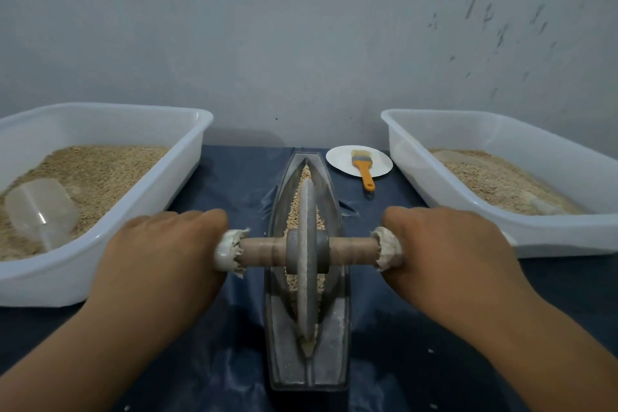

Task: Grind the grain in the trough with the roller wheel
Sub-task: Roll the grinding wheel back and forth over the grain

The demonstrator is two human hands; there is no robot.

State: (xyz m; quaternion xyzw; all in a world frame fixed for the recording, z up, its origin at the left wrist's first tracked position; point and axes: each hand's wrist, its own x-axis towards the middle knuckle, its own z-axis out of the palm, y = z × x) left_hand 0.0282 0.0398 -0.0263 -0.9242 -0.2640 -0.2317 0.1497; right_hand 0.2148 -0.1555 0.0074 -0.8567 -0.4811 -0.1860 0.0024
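A boat-shaped grey metal trough lies lengthwise in front of me on a dark blue cloth. Tan grain fills its groove. The roller wheel, a thin grey disc, stands upright in the groove on the grain, near the trough's middle. A wooden axle runs through the wheel, with cloth-wrapped ends. My left hand grips the left wrapped end, and my right hand grips the right one. Both palms face down and my fingers are hidden under the hands.
A white tub of grain with a clear scoop stands at the left. Another white tub holding finer grain stands at the right. A white plate with an orange brush lies behind the trough. A grey wall lies close behind.
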